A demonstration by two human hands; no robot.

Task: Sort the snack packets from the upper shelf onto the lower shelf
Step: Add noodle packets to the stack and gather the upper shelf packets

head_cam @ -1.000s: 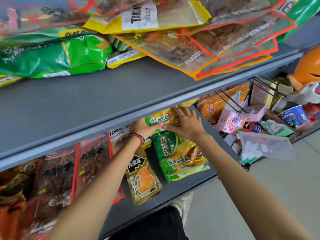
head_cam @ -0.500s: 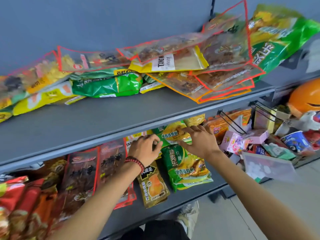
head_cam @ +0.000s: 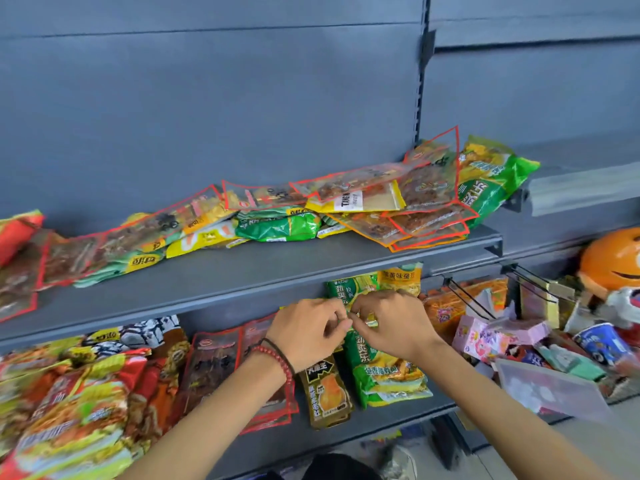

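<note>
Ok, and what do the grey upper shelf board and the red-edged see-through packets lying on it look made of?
Grey upper shelf board: probably painted sheet metal with a matt finish, going by its thin folded front lip and even coat. Red-edged see-through packets: thin, glossy clear plastic film. The brown contents show through, and the flat sealed borders catch the light.

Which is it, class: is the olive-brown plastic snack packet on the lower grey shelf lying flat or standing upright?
Lying flat. The olive-brown plastic snack packet rests face up on the lower grey shelf, its printed front showing.
</note>
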